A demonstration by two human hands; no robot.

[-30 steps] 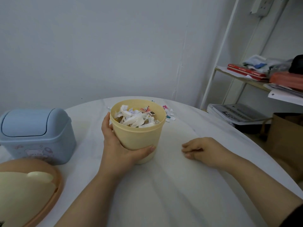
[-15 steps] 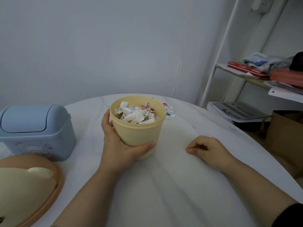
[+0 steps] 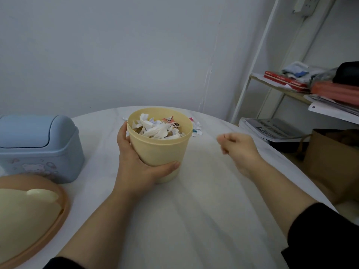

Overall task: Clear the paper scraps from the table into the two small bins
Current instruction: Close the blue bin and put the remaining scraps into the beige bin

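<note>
A: The left hand wraps round the pale yellow round plastic bin, thumb across its front, mid white bench. It's heaped with crumpled paper scraps.

B: The right hand hovers beside it, fingers curled in, nothing visible in them.

A: Collecting looks nearly done. A few loose scraps lie just behind the bin.

B: So the next move calls for a reach past the rim and a fine pinch. The blue swing-lid plastic bin sits closed, far left.
</note>
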